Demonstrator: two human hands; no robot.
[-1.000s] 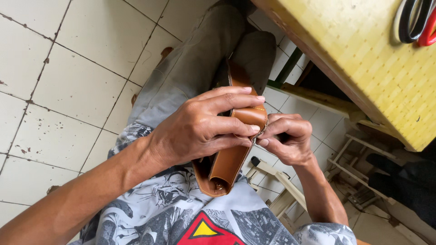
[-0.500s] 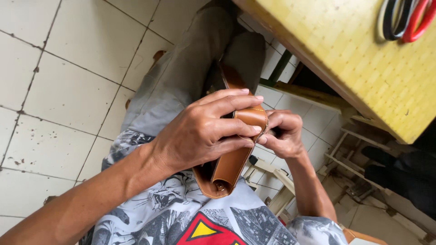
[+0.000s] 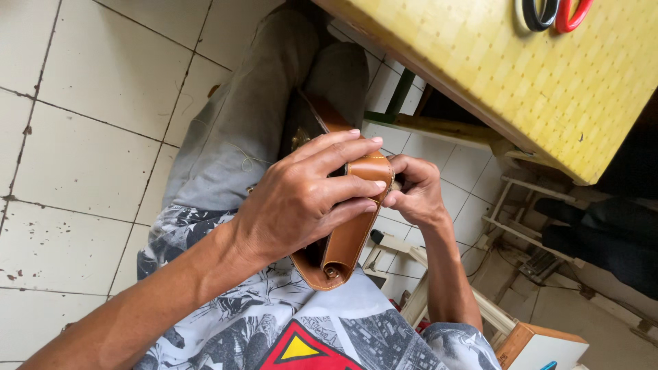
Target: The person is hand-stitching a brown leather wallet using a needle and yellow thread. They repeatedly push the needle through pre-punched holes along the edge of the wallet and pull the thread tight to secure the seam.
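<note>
A tan leather bag (image 3: 346,236) with a rounded end and a small metal stud rests on my lap, standing on edge. My left hand (image 3: 305,199) wraps over its side, fingers closed across the leather. My right hand (image 3: 411,188) pinches the bag's far edge with bunched fingers. Anything held between those fingertips is hidden. I sit in grey trousers (image 3: 253,116) and a printed grey shirt (image 3: 226,329).
A yellow perforated table top (image 3: 521,75) fills the upper right, with black and red scissor handles (image 3: 555,12) lying on it. White floor tiles (image 3: 82,137) lie to the left. A white frame stool (image 3: 425,288) and clutter sit under the table at right.
My hands keep their grip on the bag. The view has drifted slightly, so the table and scissors sit a little further left.
</note>
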